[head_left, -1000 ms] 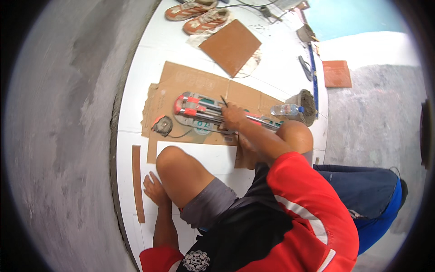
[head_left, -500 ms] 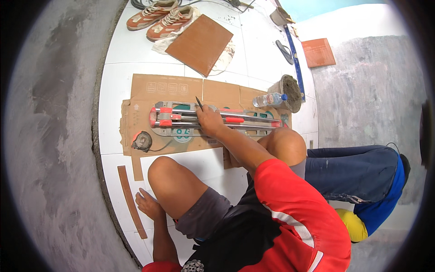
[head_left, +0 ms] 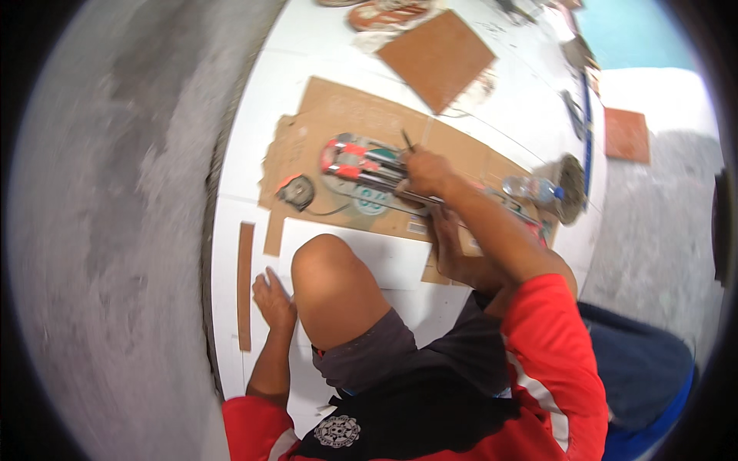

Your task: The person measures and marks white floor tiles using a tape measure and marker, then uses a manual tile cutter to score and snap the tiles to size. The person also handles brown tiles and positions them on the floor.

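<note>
Grips a dark thin stick (head_left: 408,140) in the curled right hand (head_left: 429,172), over the rails of the red-and-grey tile cutter (head_left: 351,160), lying on the cardboard (head_left: 338,106) at the far side of the knees; holds the left hand (head_left: 274,302) open, fingers spread, at the white floor (head_left: 244,170), just right of a brown strip (head_left: 245,288) and apart from it; compared with half a second ago, has the scene swung rightward and tilted, with the far shoes (head_left: 388,15) now mostly cut off and more of a bare foot (head_left: 447,238) showing near the right hand; gives no clear sign of a shift in the cutter, the strip or the tape measure (head_left: 297,192); suggests a turn of the head more than progress in the work.

Cannot tell, for blur and covering fingers, any grip on the rails; loses the cutter's middle behind the right forearm; leaves unclear any contact of left fingertips with floor; shows the clear bottle (head_left: 530,188) and mortar bucket (head_left: 571,190) smeared at right; includes only part of a co-worker's dark trousers (head_left: 638,357), near right.
</note>
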`<state>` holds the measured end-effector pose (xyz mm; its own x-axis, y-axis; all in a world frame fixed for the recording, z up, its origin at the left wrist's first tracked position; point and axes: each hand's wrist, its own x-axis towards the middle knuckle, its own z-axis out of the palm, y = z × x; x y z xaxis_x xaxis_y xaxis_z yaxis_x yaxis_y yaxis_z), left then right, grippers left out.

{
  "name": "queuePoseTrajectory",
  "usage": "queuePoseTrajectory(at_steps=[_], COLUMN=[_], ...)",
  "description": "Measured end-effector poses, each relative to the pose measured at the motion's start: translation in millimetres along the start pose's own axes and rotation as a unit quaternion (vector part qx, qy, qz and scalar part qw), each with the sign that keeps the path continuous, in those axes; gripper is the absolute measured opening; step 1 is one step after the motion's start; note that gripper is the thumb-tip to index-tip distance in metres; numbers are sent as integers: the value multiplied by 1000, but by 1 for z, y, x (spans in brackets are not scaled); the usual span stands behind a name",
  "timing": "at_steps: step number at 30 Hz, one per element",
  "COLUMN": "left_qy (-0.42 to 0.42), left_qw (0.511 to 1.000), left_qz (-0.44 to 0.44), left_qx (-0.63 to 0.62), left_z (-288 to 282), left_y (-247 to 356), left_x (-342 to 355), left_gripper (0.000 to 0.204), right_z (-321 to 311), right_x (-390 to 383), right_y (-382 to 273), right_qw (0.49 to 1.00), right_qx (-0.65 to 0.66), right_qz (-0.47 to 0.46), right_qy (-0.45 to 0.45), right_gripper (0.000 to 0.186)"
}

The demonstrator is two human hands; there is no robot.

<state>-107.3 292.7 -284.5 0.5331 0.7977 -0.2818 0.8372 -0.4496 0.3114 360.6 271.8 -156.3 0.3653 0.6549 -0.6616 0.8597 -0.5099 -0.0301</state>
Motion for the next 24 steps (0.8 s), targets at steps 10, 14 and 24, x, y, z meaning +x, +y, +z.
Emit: queuePoseTrajectory(at_steps=[10,14,24], left_qy=[-123,-141,14], left_qw=[990,987,995], left_qz=[-15,42,-73], left_qx=[72,67,-60], left_z=[-37,-65,-63], left_y=[13,5,13], left_x=[8,23,-29], left_gripper=[89,72,44], right_z=[-83,-63,-12], right_x=[41,57,90], right_y=[-23,-21,-23], right_qw=[943,913,905], right_qx=[-51,-65,128], right_qz=[-281,-349,-367], right_qy=[171,201,173], right_gripper=[25,30,26])
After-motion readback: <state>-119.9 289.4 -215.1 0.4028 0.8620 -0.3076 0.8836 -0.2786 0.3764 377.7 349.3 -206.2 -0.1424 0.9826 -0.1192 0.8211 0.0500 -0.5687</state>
